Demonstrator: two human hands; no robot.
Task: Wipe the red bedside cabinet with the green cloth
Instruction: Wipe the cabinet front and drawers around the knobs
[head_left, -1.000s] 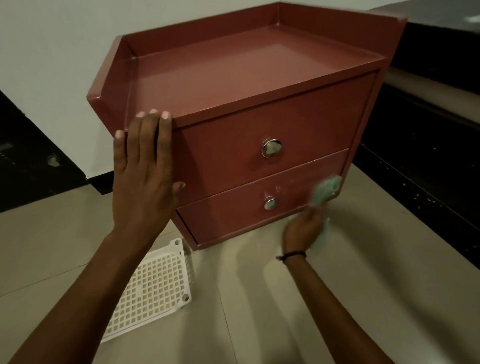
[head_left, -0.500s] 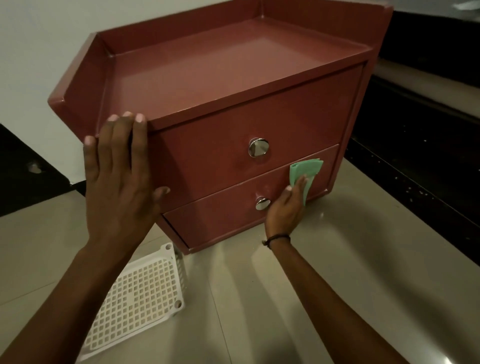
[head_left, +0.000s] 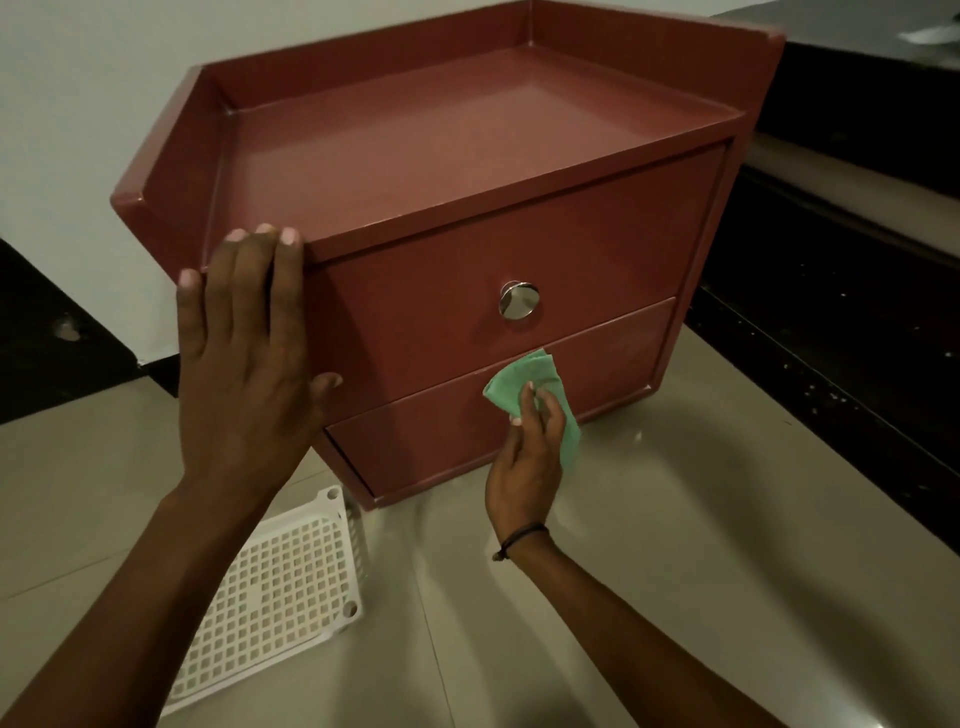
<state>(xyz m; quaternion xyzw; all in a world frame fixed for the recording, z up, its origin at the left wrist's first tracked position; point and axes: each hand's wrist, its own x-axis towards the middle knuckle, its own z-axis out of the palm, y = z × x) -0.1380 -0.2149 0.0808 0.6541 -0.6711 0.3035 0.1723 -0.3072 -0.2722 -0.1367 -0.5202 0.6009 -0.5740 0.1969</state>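
Note:
The red bedside cabinet (head_left: 467, 156) stands on a pale tiled floor, with a rimmed top and two drawers. A round metal knob (head_left: 518, 300) shows on the upper drawer. My left hand (head_left: 244, 358) lies flat against the cabinet's front left corner, fingertips at the top edge. My right hand (head_left: 527, 462) holds the folded green cloth (head_left: 524, 379) against the middle of the lower drawer front. The cloth and hand hide the lower drawer's knob.
A white plastic grid tray (head_left: 270, 597) lies on the floor at the cabinet's front left, partly under my left forearm. A white wall stands behind the cabinet. A dark raised ledge (head_left: 852, 291) runs along the right side.
My right hand has swept the green cloth leftwards along the lower drawer, from its right end to its middle, covering the lower knob. My left hand stays on the front left corner.

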